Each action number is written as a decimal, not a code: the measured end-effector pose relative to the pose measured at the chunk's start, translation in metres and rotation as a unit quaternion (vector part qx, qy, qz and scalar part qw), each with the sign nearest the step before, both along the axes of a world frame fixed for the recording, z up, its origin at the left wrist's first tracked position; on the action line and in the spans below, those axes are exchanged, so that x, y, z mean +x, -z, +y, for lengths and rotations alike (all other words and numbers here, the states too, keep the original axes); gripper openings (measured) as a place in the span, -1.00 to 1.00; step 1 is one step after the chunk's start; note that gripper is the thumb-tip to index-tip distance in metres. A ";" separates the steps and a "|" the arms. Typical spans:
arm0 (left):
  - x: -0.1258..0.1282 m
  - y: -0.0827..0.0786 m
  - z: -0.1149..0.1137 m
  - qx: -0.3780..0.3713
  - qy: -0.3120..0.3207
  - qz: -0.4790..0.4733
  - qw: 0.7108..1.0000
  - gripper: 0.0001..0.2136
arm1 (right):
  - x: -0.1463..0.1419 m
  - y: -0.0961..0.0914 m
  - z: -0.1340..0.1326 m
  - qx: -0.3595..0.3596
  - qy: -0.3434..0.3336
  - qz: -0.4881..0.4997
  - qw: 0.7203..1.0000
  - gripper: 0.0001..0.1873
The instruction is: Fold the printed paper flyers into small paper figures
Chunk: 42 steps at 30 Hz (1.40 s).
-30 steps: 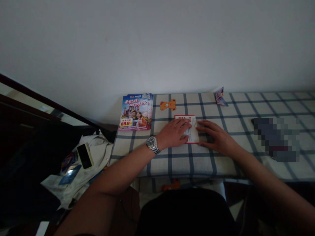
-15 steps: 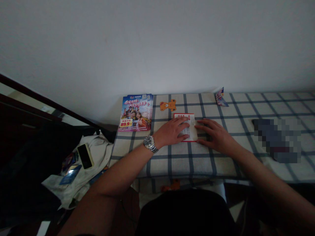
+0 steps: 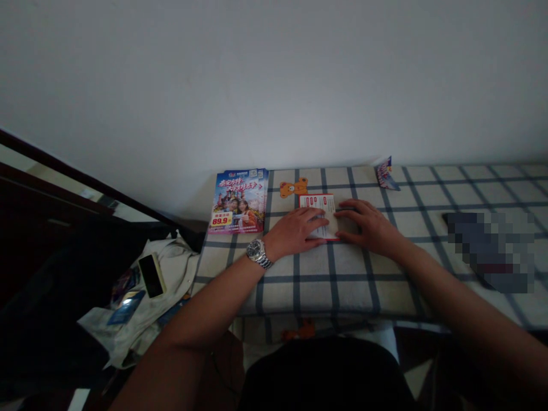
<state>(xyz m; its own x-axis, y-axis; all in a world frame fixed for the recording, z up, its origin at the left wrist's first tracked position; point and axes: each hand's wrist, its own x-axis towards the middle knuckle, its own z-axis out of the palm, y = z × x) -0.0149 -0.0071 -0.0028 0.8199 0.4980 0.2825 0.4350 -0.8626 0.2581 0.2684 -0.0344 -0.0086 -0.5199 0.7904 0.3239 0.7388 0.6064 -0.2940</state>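
A small white leaflet (image 3: pixel 319 200) with red edges and rows of print lies flat on a checked tablecloth. Across its left and lower part rests my left hand (image 3: pixel 296 230), fingers stretched out and covering some of the text. My right hand (image 3: pixel 370 228) is at the leaflet's right edge, its fingers apart and the fingertips touching or just over that edge. Neither hand grips anything. To the left is a stack of colourful flyers (image 3: pixel 238 200) marked 89.9.
A folded flyer (image 3: pixel 387 174) stands near the wall at the back. An orange bear figure (image 3: pixel 294 188) shows on the checked tablecloth (image 3: pixel 282 291). At right lies a dark pixelated object (image 3: pixel 479 248). A phone (image 3: pixel 151 275) rests on pale cloth at lower left.
The leaflet has slid slightly left and away from me, towards the bear figure. Both hands have moved with it, and my right fingertips now reach its edge. The view has shifted a little.
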 end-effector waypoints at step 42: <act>0.000 -0.002 0.000 -0.020 -0.015 -0.004 1.000 -0.59 | -0.001 0.000 -0.003 -0.021 0.008 0.017 1.000 -0.52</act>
<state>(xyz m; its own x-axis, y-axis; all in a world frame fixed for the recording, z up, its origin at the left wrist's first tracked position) -0.0146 -0.0075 -0.0013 0.8022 0.5330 0.2691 0.4578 -0.8384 0.2957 0.2676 -0.0375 -0.0084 -0.4958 0.8124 0.3069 0.7382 0.5804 -0.3438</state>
